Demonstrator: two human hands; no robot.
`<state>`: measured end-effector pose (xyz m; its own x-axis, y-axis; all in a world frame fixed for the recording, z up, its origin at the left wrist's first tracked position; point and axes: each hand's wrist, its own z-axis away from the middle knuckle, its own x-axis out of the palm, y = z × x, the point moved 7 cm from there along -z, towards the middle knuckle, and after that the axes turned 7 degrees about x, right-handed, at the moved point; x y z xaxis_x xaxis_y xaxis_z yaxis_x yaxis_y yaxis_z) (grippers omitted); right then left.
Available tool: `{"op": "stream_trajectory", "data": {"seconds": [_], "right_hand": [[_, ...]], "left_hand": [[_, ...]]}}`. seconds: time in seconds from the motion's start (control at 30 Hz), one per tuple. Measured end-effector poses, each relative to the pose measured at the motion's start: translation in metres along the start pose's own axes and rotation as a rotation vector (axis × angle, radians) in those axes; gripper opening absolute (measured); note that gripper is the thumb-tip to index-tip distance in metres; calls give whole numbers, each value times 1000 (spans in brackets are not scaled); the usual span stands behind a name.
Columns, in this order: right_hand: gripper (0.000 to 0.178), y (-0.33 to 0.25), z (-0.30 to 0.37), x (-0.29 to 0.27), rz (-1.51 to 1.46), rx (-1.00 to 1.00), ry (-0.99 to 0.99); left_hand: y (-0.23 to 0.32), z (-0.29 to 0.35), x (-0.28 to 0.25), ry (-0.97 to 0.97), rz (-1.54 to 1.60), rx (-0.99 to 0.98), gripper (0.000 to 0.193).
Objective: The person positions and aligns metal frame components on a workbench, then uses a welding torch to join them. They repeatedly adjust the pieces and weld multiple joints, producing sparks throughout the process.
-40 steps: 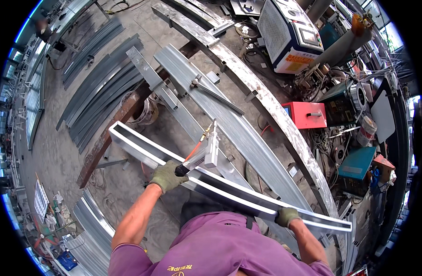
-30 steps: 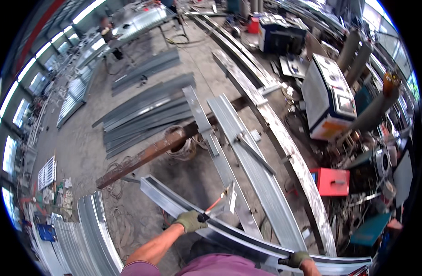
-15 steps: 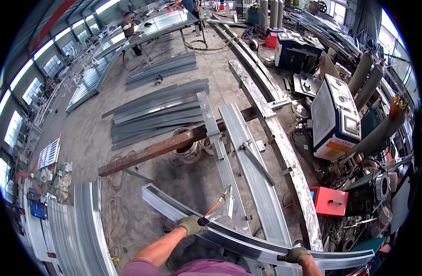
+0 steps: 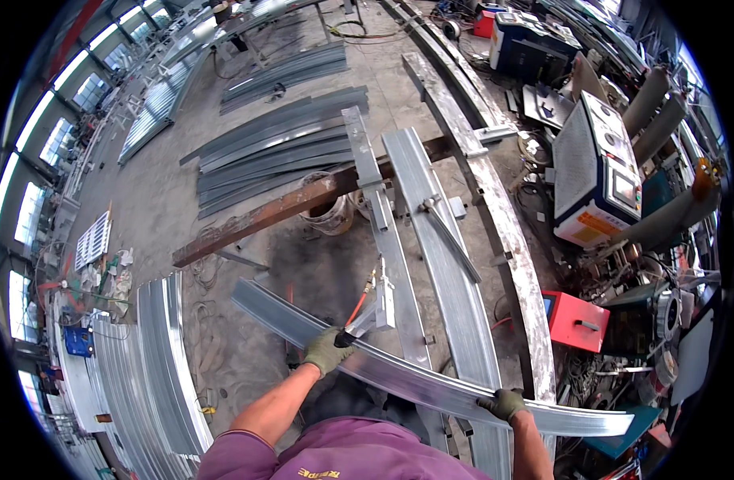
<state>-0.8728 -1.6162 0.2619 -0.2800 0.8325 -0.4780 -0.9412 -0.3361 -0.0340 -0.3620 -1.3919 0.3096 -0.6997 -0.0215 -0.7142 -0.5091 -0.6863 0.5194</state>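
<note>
A long galvanized steel channel [image 4: 431, 382] lies slantwise in front of me, its broad smooth face toward me. My left hand [image 4: 327, 354], in a green glove with dark fingertips, is closed over its far edge left of the middle. Toward the right end, my right hand [image 4: 507, 404], gloved alike, grips the same edge. Beneath the channel run a narrow steel beam [image 4: 399, 288] and a wider galvanized profile [image 4: 439, 264]. Just beyond my left hand stands a grey metal bracket [image 4: 384, 306] with an orange hose [image 4: 357, 308] beside it.
A rusty beam [image 4: 279, 216] crosses under the supports, with a dirty bucket [image 4: 329, 212] by it. A long pale beam [image 4: 507, 256] runs along the right, near a red box [image 4: 576, 322] and a white-and-blue machine [image 4: 595, 176]. Stacked steel sheets [image 4: 163, 352] lie at left.
The channel has rolled over: its groove showed before, and its broad face shows now. Both hands have stayed on it. My view has tipped down toward my body.
</note>
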Motion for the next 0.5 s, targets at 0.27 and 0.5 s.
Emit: {"op": "stream_trajectory", "data": {"seconds": [0.27, 0.5], "right_hand": [[92, -53, 59, 50, 351, -434, 891], [58, -86, 75, 55, 200, -314, 983]], "left_hand": [[-20, -1, 25, -63, 19, -8, 91], [-11, 1, 14, -102, 19, -6, 82]]}}
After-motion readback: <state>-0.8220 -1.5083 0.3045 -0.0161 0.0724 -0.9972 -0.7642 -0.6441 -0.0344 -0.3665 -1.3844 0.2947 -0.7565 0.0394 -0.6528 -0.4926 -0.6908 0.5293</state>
